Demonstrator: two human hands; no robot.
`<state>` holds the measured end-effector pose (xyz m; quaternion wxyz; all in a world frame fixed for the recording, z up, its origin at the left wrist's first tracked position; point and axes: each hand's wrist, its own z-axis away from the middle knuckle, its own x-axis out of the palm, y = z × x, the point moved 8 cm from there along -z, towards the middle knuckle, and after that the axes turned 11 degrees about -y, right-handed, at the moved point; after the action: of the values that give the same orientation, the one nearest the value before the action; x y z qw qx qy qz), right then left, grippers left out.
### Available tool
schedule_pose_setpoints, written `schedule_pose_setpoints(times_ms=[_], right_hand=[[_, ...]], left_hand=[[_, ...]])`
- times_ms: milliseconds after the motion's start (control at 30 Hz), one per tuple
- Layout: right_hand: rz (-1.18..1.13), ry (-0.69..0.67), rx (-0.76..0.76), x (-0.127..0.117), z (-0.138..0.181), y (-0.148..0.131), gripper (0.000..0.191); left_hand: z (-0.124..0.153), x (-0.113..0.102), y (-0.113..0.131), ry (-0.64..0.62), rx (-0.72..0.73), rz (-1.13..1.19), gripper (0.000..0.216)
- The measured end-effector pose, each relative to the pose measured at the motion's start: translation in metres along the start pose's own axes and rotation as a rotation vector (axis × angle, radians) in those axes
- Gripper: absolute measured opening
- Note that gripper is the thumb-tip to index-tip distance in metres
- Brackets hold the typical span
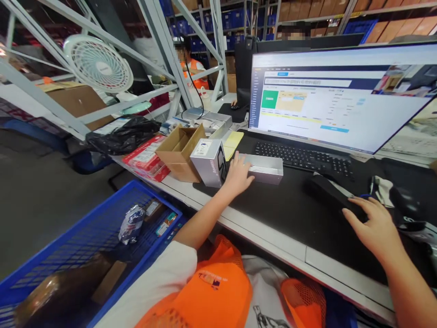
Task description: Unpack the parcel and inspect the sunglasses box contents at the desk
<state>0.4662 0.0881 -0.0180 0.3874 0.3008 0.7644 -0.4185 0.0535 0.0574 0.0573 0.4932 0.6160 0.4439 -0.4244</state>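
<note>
My left hand (pixel 238 174) is open, fingers apart, with the fingertips at the left end of a shallow grey box (pixel 268 175). Just left of that hand stands a taller grey printed box (pixel 208 165), upright, with a label on top. An open brown cardboard box (pixel 182 157) is beside it. On the right, my right hand (pixel 377 225) has its thumb and fingers around the near end of a long black object (pixel 329 196) lying on the mat. What kind of object it is I cannot tell.
Behind the boxes are a keyboard (pixel 300 157) and a large monitor (pixel 317 102). Red packages (pixel 145 157) and a black plastic bag (pixel 124 134) lie at left. Below the desk edge is a blue crate (pixel 64 243) with several parcels. A fan (pixel 99 64) stands behind; a person in an orange vest (pixel 196 73) is beyond.
</note>
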Motion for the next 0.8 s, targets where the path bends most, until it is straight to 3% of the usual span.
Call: schedule_pose_setpoints(times_ms=[100,200,367,467,600,667,733,800], right_hand=[[0.062,0.031,0.009,-0.001,-0.002,-0.009,0.052],[0.025,0.047,0.006,-0.007,-0.002,-0.026,0.049],[-0.132,0.096,-0.072,-0.016,0.018,-0.062,0.032],[-0.18,0.084,-0.22,-0.013,0.043,-0.092,0.031],[-0.201,-0.032,-0.283,-0.008,0.062,-0.114,0.033],[-0.175,0.034,-0.217,-0.019,0.059,-0.107,0.026],[-0.116,0.06,-0.132,-0.028,0.05,-0.094,0.021],[-0.071,-0.057,-0.092,-0.025,0.038,-0.08,0.024]], left_hand=[[0.0,0.006,0.051,0.034,0.264,0.087,0.029],[-0.005,0.016,0.105,-0.007,0.536,0.191,0.027],[-0.016,0.021,0.159,-0.083,0.768,0.299,0.04],[-0.018,0.031,0.166,-0.168,0.803,0.339,0.03],[-0.024,0.065,0.153,-0.314,0.631,0.445,0.024],[-0.025,0.078,0.144,-0.341,0.539,0.543,0.021],[-0.023,0.086,0.141,-0.366,0.526,0.594,0.034],[-0.019,0.09,0.141,-0.414,0.565,0.592,0.049]])
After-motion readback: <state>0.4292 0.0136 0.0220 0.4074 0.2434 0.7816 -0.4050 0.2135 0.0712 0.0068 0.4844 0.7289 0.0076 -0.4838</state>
